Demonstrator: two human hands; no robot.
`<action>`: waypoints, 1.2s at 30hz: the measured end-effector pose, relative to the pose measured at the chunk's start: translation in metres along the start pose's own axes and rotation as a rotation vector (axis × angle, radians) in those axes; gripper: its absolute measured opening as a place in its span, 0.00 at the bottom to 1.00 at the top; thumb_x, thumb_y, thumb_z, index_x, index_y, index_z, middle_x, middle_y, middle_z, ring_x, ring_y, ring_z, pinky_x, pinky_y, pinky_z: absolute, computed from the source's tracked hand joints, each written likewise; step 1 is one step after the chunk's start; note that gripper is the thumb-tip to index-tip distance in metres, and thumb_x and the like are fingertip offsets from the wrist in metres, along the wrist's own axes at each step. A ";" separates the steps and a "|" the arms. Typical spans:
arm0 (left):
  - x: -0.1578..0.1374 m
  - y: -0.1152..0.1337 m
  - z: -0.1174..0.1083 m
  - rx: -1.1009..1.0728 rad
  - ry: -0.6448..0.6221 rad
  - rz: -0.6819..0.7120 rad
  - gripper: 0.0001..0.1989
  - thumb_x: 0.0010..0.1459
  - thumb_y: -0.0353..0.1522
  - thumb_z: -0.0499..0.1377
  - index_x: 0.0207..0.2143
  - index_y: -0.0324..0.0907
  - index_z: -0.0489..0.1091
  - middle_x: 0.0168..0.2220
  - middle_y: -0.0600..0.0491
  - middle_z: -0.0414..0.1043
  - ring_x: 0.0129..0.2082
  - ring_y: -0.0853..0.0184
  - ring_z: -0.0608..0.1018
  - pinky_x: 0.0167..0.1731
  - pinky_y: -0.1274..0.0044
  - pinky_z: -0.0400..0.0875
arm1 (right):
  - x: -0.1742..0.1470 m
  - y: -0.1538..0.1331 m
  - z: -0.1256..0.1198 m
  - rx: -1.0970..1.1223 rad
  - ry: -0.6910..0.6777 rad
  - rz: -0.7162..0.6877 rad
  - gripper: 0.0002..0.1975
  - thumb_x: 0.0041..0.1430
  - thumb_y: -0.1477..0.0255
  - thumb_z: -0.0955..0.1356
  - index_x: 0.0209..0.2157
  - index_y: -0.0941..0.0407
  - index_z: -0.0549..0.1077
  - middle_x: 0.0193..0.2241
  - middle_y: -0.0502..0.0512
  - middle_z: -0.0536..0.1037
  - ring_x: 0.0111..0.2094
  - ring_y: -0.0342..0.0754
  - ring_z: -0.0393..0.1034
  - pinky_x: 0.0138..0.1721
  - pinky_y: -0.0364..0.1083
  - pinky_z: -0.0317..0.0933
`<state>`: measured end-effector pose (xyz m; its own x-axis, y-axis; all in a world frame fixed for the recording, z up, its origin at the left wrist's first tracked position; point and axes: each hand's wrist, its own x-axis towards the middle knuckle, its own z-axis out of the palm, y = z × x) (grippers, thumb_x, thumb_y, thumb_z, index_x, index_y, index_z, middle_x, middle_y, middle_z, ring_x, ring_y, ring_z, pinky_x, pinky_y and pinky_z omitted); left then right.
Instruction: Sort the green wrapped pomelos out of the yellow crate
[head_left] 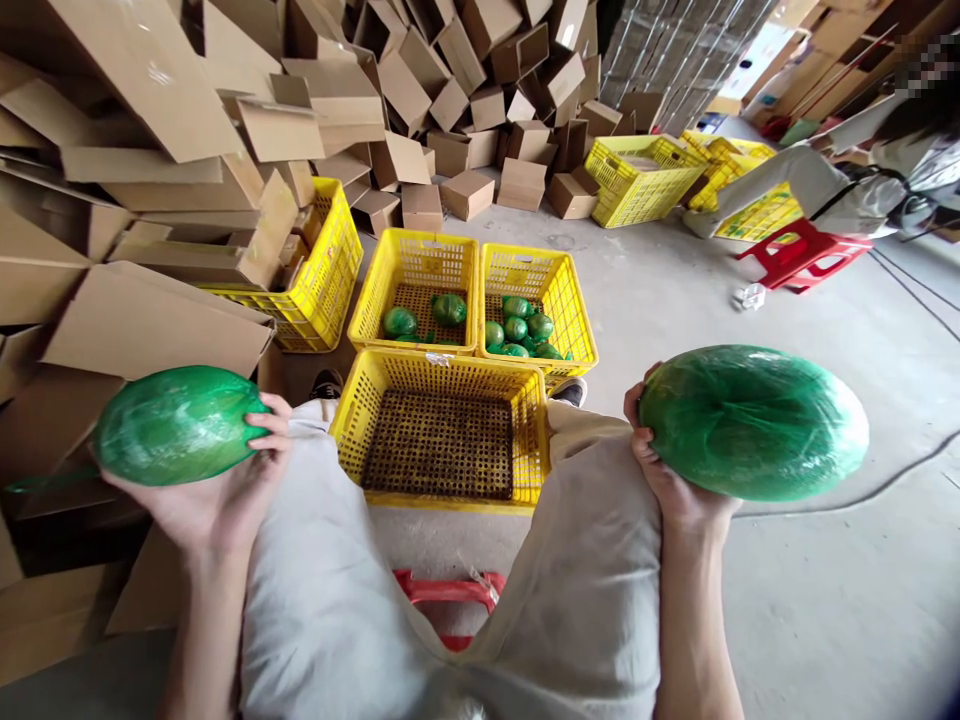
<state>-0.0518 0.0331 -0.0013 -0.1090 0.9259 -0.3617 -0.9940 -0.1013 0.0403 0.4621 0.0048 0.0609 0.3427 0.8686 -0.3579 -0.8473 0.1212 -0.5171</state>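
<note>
My left hand [217, 510] is closed around one end and the underside of a melon [178, 425] wrapped in green plastic, held up at the left. A twisted tail of the wrapping hangs off its far left end. On the right side, a larger-looking melon [757, 425] in the same kind of green wrap rests in my right hand [679, 485], with fingers curled about its left end. Between my knees stands a yellow crate [536, 430], its dark perforated bottom in view. Both melons are held apart from it, outside my legs.
Behind the near crate, a left yellow crate [367, 290] and a right one [577, 310] hold green-wrapped melons. Cardboard boxes [142, 310] pile up at left and back. A seated person [802, 185], a red stool [806, 255] and a floor cable [862, 500] are at right.
</note>
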 end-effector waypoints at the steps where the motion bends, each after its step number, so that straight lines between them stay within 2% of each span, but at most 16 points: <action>1: 0.001 0.001 -0.002 0.002 -0.006 -0.002 0.74 0.32 0.53 0.98 0.73 0.45 0.64 0.57 0.50 0.82 0.41 0.68 0.90 0.37 0.86 0.85 | 0.000 0.000 0.000 -0.020 0.012 -0.012 0.28 0.86 0.48 0.65 0.72 0.42 0.86 0.62 0.62 0.92 0.52 0.59 0.90 0.27 0.49 0.86; 4: 0.002 0.004 -0.006 -0.005 -0.012 -0.008 0.75 0.32 0.56 0.97 0.74 0.45 0.65 0.57 0.50 0.82 0.41 0.67 0.90 0.37 0.86 0.85 | 0.000 0.001 0.000 -0.083 0.039 -0.039 0.32 0.87 0.43 0.61 0.72 0.41 0.86 0.64 0.63 0.91 0.51 0.60 0.89 0.25 0.49 0.85; 7: 0.003 0.003 -0.006 -0.028 -0.017 -0.025 0.75 0.34 0.62 0.95 0.75 0.45 0.65 0.58 0.48 0.82 0.42 0.65 0.91 0.37 0.83 0.87 | 0.001 0.002 -0.004 -0.132 0.009 -0.008 0.30 0.86 0.48 0.63 0.77 0.39 0.83 0.69 0.65 0.90 0.58 0.64 0.89 0.29 0.52 0.89; 9: 0.003 0.001 -0.004 -0.035 -0.014 -0.027 0.73 0.37 0.62 0.95 0.74 0.45 0.65 0.58 0.47 0.82 0.42 0.64 0.91 0.37 0.82 0.87 | 0.003 0.002 -0.007 -0.154 -0.004 0.009 0.30 0.85 0.51 0.64 0.79 0.37 0.81 0.72 0.64 0.88 0.64 0.66 0.88 0.34 0.55 0.92; 12: 0.001 -0.005 0.002 -0.046 -0.016 0.021 0.65 0.45 0.50 0.96 0.73 0.46 0.64 0.58 0.50 0.81 0.41 0.67 0.90 0.37 0.84 0.86 | 0.007 0.005 -0.015 -0.186 -0.006 -0.018 0.28 0.84 0.50 0.66 0.76 0.37 0.82 0.74 0.62 0.87 0.69 0.66 0.87 0.44 0.60 0.97; 13: 0.000 -0.007 0.004 -0.047 -0.022 0.039 0.63 0.44 0.44 0.96 0.72 0.47 0.63 0.58 0.51 0.81 0.40 0.69 0.90 0.37 0.86 0.85 | 0.008 0.006 -0.017 -0.195 -0.010 -0.030 0.27 0.84 0.49 0.67 0.74 0.37 0.83 0.73 0.62 0.87 0.70 0.66 0.86 0.47 0.62 0.97; 15: -0.002 -0.009 0.007 -0.027 -0.032 0.052 0.66 0.37 0.32 0.96 0.71 0.48 0.63 0.58 0.54 0.80 0.40 0.72 0.90 0.38 0.90 0.82 | 0.011 0.009 -0.022 -0.204 -0.012 -0.041 0.26 0.81 0.45 0.70 0.71 0.37 0.84 0.71 0.62 0.87 0.72 0.68 0.86 0.49 0.64 0.98; 17: -0.003 -0.008 0.008 0.016 -0.035 0.075 0.70 0.29 0.25 0.94 0.71 0.48 0.62 0.58 0.57 0.80 0.40 0.74 0.90 0.39 0.93 0.80 | 0.013 0.011 -0.026 -0.214 -0.002 -0.048 0.26 0.79 0.44 0.71 0.68 0.37 0.84 0.69 0.62 0.88 0.73 0.70 0.85 0.49 0.68 0.97; 20: -0.003 -0.007 0.011 0.080 -0.022 0.130 0.69 0.27 0.24 0.93 0.69 0.47 0.63 0.56 0.59 0.79 0.38 0.77 0.88 0.38 0.96 0.77 | 0.014 0.013 -0.029 -0.234 0.013 -0.057 0.26 0.78 0.42 0.70 0.67 0.37 0.85 0.68 0.62 0.88 0.73 0.71 0.85 0.49 0.71 0.97; 22: -0.002 -0.008 0.014 0.104 -0.009 0.159 0.64 0.32 0.28 0.93 0.67 0.45 0.63 0.55 0.58 0.77 0.37 0.79 0.87 0.39 0.97 0.75 | 0.013 0.014 -0.028 -0.233 0.011 -0.060 0.28 0.79 0.42 0.69 0.69 0.38 0.84 0.68 0.63 0.87 0.72 0.69 0.86 0.45 0.67 0.97; 25: -0.002 -0.012 0.018 0.078 -0.011 0.166 0.59 0.41 0.31 0.93 0.67 0.43 0.63 0.55 0.57 0.76 0.37 0.79 0.88 0.39 0.97 0.74 | 0.012 0.015 -0.022 -0.202 0.015 -0.057 0.30 0.83 0.40 0.65 0.71 0.38 0.83 0.70 0.62 0.87 0.68 0.65 0.87 0.34 0.54 0.92; 29: -0.004 -0.016 0.019 0.041 -0.008 0.140 0.59 0.40 0.29 0.93 0.68 0.44 0.63 0.55 0.56 0.77 0.38 0.77 0.88 0.37 0.95 0.77 | 0.009 0.014 -0.014 -0.177 0.055 -0.045 0.30 0.84 0.39 0.65 0.69 0.39 0.85 0.73 0.61 0.86 0.66 0.64 0.87 0.28 0.48 0.87; 31: -0.003 -0.017 0.018 0.058 -0.002 0.144 0.63 0.35 0.27 0.94 0.68 0.45 0.63 0.55 0.57 0.78 0.38 0.76 0.88 0.37 0.94 0.78 | 0.007 0.013 -0.011 -0.179 0.057 -0.036 0.30 0.84 0.40 0.65 0.70 0.39 0.86 0.74 0.62 0.86 0.69 0.66 0.86 0.30 0.51 0.89; 34: -0.002 -0.018 0.017 0.087 -0.003 0.141 0.68 0.28 0.24 0.94 0.68 0.45 0.63 0.55 0.57 0.78 0.38 0.76 0.88 0.38 0.94 0.78 | 0.004 0.011 -0.012 -0.190 0.036 -0.034 0.30 0.85 0.40 0.65 0.70 0.39 0.86 0.75 0.62 0.86 0.74 0.67 0.83 0.40 0.58 0.95; 36: -0.001 -0.019 0.018 0.096 -0.004 0.143 0.68 0.27 0.24 0.94 0.67 0.44 0.63 0.55 0.56 0.78 0.38 0.76 0.88 0.38 0.94 0.78 | 0.002 0.012 -0.013 -0.199 0.037 -0.046 0.31 0.85 0.39 0.64 0.68 0.39 0.87 0.74 0.62 0.86 0.74 0.67 0.83 0.40 0.59 0.95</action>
<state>-0.0332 0.0401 0.0150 -0.2488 0.9060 -0.3424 -0.9639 -0.1969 0.1795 0.4579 0.0016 0.0445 0.3968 0.8455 -0.3573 -0.7348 0.0593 -0.6757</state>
